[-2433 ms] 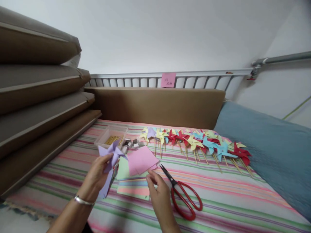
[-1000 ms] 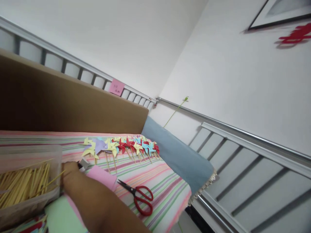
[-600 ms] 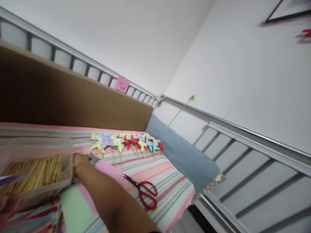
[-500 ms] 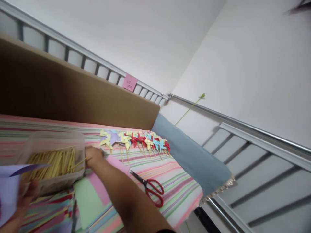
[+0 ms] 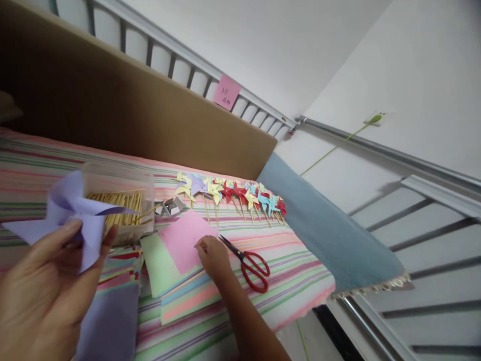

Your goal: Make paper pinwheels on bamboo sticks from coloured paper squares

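My left hand (image 5: 52, 286) grips a lilac paper pinwheel (image 5: 77, 200), its blades folded in towards the middle. Over the pink paper sheet (image 5: 182, 235) my right hand (image 5: 213, 255) is closed in a pinch; a tiny dark tip shows at its fingers, too small to name. Right beside that hand lie scissors (image 5: 246, 258) with red handles. A small open box (image 5: 173, 206) sits beyond the pink sheet. Behind the pinwheel stands a clear plastic box (image 5: 145, 180) with many short wooden sticks (image 5: 130, 200) in it.
Finished pinwheels on sticks (image 5: 238, 193) lie in a row along the back. Stacked coloured paper (image 5: 112, 316) and a green sheet (image 5: 158, 271) lie near me on the striped cloth (image 5: 293, 281). A cardboard panel (image 5: 158, 120) walls off the far side, with railings behind.
My right hand has come back from beside the stick box to above the pink sheet, now pinching. My left hand has brought the lilac pinwheel further into view. The camera view has shifted.
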`<state>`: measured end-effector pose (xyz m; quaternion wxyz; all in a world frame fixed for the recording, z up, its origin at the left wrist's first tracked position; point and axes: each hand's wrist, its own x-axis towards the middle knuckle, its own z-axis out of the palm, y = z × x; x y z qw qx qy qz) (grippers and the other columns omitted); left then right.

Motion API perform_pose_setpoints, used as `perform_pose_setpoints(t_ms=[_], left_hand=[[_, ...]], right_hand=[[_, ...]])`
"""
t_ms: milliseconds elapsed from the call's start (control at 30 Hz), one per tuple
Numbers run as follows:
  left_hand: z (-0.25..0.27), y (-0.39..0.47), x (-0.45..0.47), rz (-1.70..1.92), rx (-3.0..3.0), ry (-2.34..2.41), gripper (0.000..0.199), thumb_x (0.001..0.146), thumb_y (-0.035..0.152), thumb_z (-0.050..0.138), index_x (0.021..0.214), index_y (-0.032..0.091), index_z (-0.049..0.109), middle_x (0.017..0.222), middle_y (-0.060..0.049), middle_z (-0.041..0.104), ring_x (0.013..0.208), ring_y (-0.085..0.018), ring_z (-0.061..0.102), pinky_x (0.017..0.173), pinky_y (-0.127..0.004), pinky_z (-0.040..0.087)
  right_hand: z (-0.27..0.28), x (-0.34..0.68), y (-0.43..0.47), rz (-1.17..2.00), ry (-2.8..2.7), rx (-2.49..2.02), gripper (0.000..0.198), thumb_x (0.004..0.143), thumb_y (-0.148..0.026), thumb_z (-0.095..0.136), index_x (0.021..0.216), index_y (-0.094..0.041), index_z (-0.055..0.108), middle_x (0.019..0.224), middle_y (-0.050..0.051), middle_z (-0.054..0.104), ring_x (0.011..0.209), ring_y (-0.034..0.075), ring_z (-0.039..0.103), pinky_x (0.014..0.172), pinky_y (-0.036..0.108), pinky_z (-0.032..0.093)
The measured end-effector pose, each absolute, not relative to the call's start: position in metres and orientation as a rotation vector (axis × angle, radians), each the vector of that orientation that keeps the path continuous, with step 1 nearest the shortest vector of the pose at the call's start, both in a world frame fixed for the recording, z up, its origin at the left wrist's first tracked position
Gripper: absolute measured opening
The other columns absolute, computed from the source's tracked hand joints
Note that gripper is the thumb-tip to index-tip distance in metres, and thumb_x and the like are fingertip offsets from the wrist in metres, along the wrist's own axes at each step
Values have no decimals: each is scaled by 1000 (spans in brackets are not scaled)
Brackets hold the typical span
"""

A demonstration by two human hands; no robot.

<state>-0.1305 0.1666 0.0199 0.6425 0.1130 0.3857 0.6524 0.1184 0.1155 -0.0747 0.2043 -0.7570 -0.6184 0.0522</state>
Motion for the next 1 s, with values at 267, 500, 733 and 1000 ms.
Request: perform_pose_setpoints(t_ms=[267,500,733,1000], left_hand=[[23,152,-80,1242,447,956,21,58,10,67,78,14,69,84,-6,70,65,-17,64,51,-22,57],[21,150,-54,1206,451,1130,18,53,9,68,70,13,66,70,-1,68,59,-12,61,54,-16,53],[10,149,-49,1190,470,1140,16,56,7,69,71,12,66,65,1,68,58,-9,60,56,-14,51],[-5,149,-46,1173,470,1102,11,55,5,67,64,12,67,60,-2,69,52,-12,61,49,-16,52]], right_hand=[[-82,130,118,363,-1768,-1933,18,83,-12,50,80,-20,66,82,2,65,81,13,58,74,21,39],[-82,138,124,499,-1724,-1844,24,87,-15,46,80,-19,68,81,3,67,83,14,60,76,23,41],[-78,135,115,457,-1635,-1836,16,79,-12,57,88,-21,66,86,2,64,80,15,59,73,23,43],[-83,125,113,281,-1760,-1811,22,79,-6,54,83,-21,70,85,4,65,86,17,55,78,26,40]])
